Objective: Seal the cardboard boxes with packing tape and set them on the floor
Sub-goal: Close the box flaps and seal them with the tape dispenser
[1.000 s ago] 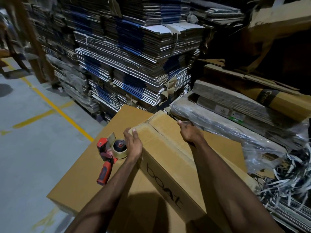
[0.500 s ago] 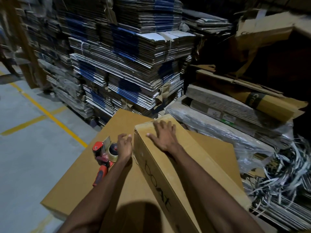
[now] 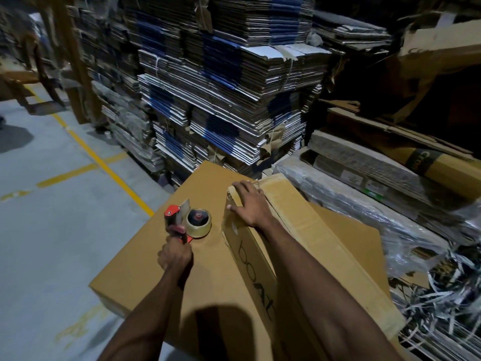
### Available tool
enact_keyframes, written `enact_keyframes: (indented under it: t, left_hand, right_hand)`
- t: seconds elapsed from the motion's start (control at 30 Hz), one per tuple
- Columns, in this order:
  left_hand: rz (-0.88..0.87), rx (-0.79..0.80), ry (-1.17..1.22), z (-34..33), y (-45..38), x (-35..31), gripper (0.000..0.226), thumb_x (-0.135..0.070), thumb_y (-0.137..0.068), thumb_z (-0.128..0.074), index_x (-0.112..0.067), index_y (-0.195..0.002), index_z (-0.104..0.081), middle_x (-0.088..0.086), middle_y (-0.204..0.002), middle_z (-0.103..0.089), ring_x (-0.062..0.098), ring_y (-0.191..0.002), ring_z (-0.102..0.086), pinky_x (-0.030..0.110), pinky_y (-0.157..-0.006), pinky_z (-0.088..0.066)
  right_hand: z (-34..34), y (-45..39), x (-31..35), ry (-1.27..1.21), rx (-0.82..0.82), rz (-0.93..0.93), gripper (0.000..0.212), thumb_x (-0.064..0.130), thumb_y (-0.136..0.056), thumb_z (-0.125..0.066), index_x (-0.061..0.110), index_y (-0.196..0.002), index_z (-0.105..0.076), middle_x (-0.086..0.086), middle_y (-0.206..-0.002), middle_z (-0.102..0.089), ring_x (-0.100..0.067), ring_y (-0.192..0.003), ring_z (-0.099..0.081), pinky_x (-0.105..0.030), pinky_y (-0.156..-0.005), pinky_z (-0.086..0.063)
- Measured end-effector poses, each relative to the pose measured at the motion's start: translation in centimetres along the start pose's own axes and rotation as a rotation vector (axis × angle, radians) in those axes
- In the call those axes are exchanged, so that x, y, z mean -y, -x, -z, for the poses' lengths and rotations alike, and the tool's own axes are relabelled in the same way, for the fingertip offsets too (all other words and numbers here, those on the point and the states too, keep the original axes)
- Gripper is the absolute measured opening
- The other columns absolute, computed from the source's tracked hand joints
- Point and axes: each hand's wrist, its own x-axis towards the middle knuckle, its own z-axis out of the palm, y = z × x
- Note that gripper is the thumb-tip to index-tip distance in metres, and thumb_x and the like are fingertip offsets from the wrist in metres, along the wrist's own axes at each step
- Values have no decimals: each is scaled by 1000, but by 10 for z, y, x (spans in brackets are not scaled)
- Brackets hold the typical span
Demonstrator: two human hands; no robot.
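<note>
Your left hand (image 3: 175, 254) is curled around the red handle of the tape dispenser (image 3: 186, 224), which sits on the top of the large flat cardboard box (image 3: 145, 269) with its roll of clear tape on the right side. Your right hand (image 3: 250, 204) lies flat with fingers spread on the far end of the long narrow box (image 3: 307, 243), pressing on its top near the left edge. That narrow box rests on the large one, just right of the dispenser, and shows dark lettering on its left face. Far behind stand tall stacks of flattened cartons (image 3: 221, 87); on the left, the grey floor (image 3: 52, 204) carries yellow lines.
</note>
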Motion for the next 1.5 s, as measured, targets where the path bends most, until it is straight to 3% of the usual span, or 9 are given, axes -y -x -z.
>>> enact_keyframes:
  t: [0.13,0.27,0.5,0.83,1.0,1.13,1.27,1.37,1.5]
  left_hand:
    - [9,42,262,28,2,-24,31,-40,-91,-55,-11,-88,-63,14,-87,-68,36,-83,-68,35,-71,-49]
    - [-8,324,802,49,10,-46,16,-23,-89,-62,-14,-76,-60,3,-57,-50,19,-45,-40,28,-47,-30]
    - [-61,731,1134,85,25,-87,15,-13,-89,-47,-19,-76,-43,-3,-60,-37,13,-44,-32,25,-41,-31]
    - [-19,1212,1428,93,56,-133,16,-16,-87,-54,-18,-74,-44,-11,-48,-36,4,-35,-32,18,-36,-30]
    - [-54,1236,1387,101,59,-140,16,-15,-86,-56,-18,-73,-46,-10,-49,-36,3,-35,-31,18,-36,-30]
    - [-57,1207,1333,108,62,-146,17,-15,-86,-57,-18,-73,-47,-10,-51,-35,4,-37,-31,19,-36,-29]
    - [-84,1132,1182,118,72,-153,19,-15,-90,-56,-20,-74,-48,-9,-55,-34,6,-39,-30,19,-38,-28]
    - [-116,1069,1107,128,82,-164,20,-14,-95,-52,-21,-77,-45,-8,-57,-32,6,-38,-28,19,-39,-27]
    - [-198,1011,1000,137,93,-179,23,-13,-98,-51,-20,-78,-44,-6,-58,-31,7,-38,-26,18,-39,-26]
  right_hand:
    - [-1,10,2,-69,-24,-8,75,47,-93,-70,25,-156,-39,-4,-163,-36,-27,-154,-26,-55,-125,-18]
    - [-2,23,7,-52,-66,4,67,49,-94,-68,24,-151,-46,-3,-155,-44,-25,-147,-36,-52,-121,-26]
    - [17,28,20,-272,-138,-43,34,31,-107,-51,18,-133,-66,-6,-134,-64,-25,-123,-57,-45,-108,-46]
    - [62,1,20,-942,-221,-169,49,-5,-103,-47,25,-139,-64,4,-142,-62,-11,-134,-54,-23,-104,-45]
    - [67,29,1,-1065,-381,-231,26,1,-94,-69,26,-93,-78,4,-101,-77,-18,-103,-72,-47,-90,-59]
    - [60,63,-3,-1296,-307,-392,30,-3,-86,-74,19,-105,-80,-7,-110,-77,-34,-107,-72,-57,-91,-61]
    - [56,75,-10,-1564,-588,-762,30,-1,-89,-67,8,-117,-67,-21,-112,-74,-36,-86,-77,-56,-88,-62]
    - [65,79,-6,-1583,-343,-868,29,26,-105,-57,1,-117,-65,-19,-103,-74,-33,-75,-75,-45,-73,-65]
    - [88,77,8,-1587,47,-820,80,69,-103,-37,-2,-105,-75,-18,-102,-78,-29,-71,-76,-26,-47,-55]
